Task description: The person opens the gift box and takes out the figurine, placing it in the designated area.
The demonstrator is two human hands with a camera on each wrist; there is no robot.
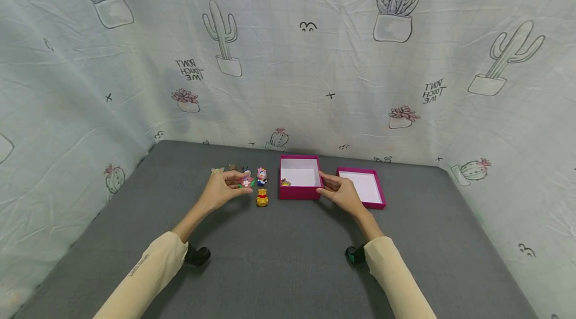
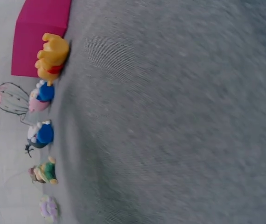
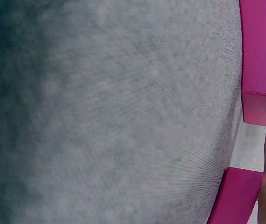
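My left hand (image 1: 219, 190) pinches a small pink figurine (image 1: 246, 183) with green parts above the table. Just right of it stands a figurine in pink, white and blue (image 1: 262, 176), and in front of that a yellow bear figurine (image 1: 262, 198) with a red top. A magenta box (image 1: 299, 193) with a white inside stands open, a small yellowish figurine (image 1: 285, 182) in its front left corner. My right hand (image 1: 343, 193) holds this box at its right side near the front corner; the right wrist view shows one digit against the wall, other fingertips hidden.
A magenta lid (image 1: 378, 191), white inside, lies right of the box, partly behind my right hand. More figurines stand left: a blue and white one (image 2: 44, 133), a green-clothed one (image 2: 48, 171) and a pale purple one (image 2: 49, 208). A printed cloth (image 1: 288, 59) hangs behind the grey table (image 1: 288, 259).
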